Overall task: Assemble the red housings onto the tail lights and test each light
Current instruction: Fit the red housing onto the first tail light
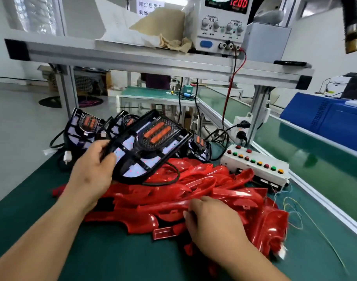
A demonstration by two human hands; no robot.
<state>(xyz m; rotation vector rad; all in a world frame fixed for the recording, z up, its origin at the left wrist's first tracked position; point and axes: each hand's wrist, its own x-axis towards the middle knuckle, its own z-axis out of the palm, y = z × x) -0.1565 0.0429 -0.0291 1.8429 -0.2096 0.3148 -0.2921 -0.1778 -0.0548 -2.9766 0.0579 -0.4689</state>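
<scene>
Both hands work: left hand (pixel 94 171) grips a black, latticed tail light (pixel 151 147) above the green tabletop (pixel 112 250); right hand (pixel 210 222) pinches a glossy red housing (pixel 167 205) atop the pile.

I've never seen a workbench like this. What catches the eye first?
A heap of glossy red housings fills the middle of the green bench, and the right hand grips one. Above it, the left hand holds up a black tail light with orange strips. On the shelf behind, a power supply shows 12.00 in red digits.
</scene>
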